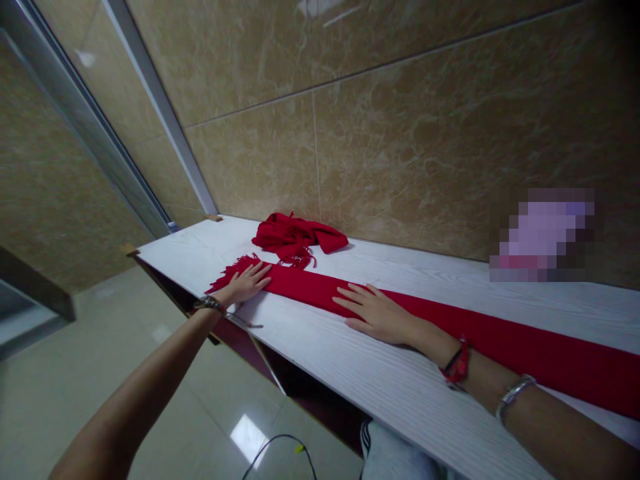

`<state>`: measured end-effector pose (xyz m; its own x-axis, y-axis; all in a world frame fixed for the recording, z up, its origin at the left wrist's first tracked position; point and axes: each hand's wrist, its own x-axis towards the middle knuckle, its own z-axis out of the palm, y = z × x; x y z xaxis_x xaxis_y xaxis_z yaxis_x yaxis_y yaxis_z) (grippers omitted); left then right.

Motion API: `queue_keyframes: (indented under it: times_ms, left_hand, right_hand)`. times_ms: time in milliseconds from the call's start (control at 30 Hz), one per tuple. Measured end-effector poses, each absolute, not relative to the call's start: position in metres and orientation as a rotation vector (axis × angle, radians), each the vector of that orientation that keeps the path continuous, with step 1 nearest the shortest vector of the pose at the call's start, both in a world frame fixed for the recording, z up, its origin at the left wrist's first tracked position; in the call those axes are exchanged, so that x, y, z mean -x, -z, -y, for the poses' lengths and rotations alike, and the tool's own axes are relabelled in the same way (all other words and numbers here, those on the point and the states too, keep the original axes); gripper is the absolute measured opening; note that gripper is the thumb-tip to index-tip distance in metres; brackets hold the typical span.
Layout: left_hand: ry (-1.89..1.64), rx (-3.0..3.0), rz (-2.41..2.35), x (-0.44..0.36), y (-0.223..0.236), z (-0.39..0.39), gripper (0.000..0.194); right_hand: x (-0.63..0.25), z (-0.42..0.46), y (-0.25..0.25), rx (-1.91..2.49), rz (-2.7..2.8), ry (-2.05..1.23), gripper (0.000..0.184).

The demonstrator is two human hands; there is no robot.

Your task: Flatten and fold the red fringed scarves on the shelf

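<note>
The left forearm (167,363) is bearing 1 dark wristband (210,304); the right forearm (486,379) is sporting 1 red-and-black bracelet (457,367) and 1 silvery bangle (514,395). Pale clothing (400,455) is showing dark stripes.

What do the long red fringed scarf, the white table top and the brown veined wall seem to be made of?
Long red fringed scarf: matte textile, possibly wool or acrylic; tassels show.
White wood-grained table top: perhaps satin laminated board, given fine grain lines.
Brown veined wall: glossy stone or stone-look tile, given marbling, reflections and straight joints.

1 head view, forward and down, near tabletop (360,363)
</note>
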<state>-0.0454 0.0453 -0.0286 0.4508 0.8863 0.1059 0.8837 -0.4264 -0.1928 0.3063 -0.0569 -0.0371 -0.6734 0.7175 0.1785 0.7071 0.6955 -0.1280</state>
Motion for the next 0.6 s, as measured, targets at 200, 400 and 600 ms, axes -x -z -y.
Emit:
queue_keyframes:
  times_ms: [200, 400, 600]
  left_hand:
    - [0.093, 2.371, 1.626, 0.048, 0.005, -0.039, 0.043]
    - [0.118, 2.743, 1.223, 0.037, 0.002, -0.025, 0.039]
    - [-0.044, 2.684, 1.318, 0.066, -0.012, -0.037, 0.032]
  right_hand:
    - [-0.284, 0.052, 0.020, 1.121, 2.695, -0.103, 0.051]
    - [-0.234, 0.035, 0.022, 1.073, 2.684, 0.021, 0.045]
    - [-0.229, 0.029, 0.034, 1.070, 2.682, 0.018, 0.043]
